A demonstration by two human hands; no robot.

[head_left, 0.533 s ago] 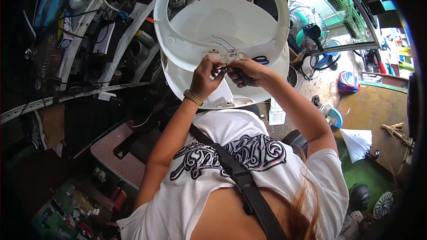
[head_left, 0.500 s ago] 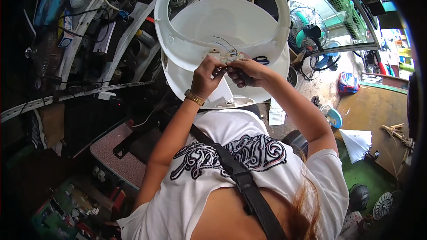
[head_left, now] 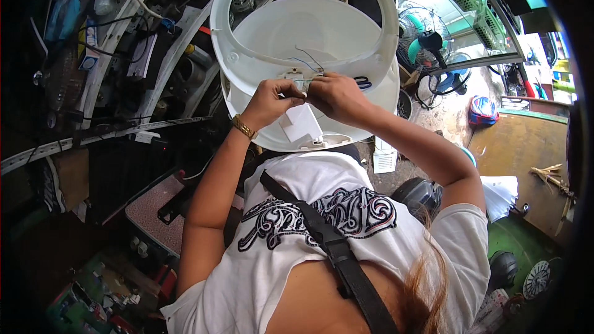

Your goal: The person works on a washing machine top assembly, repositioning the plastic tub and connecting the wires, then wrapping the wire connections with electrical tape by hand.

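Observation:
My left hand (head_left: pixel 270 105), a gold watch or bracelet at its wrist, is closed in a pinch in front of me. Its fingertips meet those of my right hand (head_left: pixel 337 96), which is also closed. Thin wires run into the grip; the exact spot is hidden by the fingers. A blue wire (head_left: pixel 303 62) and a darker one stick up just beyond. Below my fingers a white plastic box-like piece (head_left: pixel 301 125) hangs tilted. All this is over a large white plastic appliance housing (head_left: pixel 238 80) with a round ring opening, resting against my lap.
Dark-handled scissors (head_left: pixel 363 83) lie on the housing, right of my right hand. Cluttered shelves (head_left: pixel 133 49) fill the left side. To the right are a fan with green blades (head_left: pixel 427 43), a wooden board (head_left: pixel 513 148) and a folded white umbrella (head_left: pixel 500 196).
My hands have drawn slightly apart at the wrists, the left moving left and down. My right hand has turned over, its back now upward. The white box-like piece shows more.

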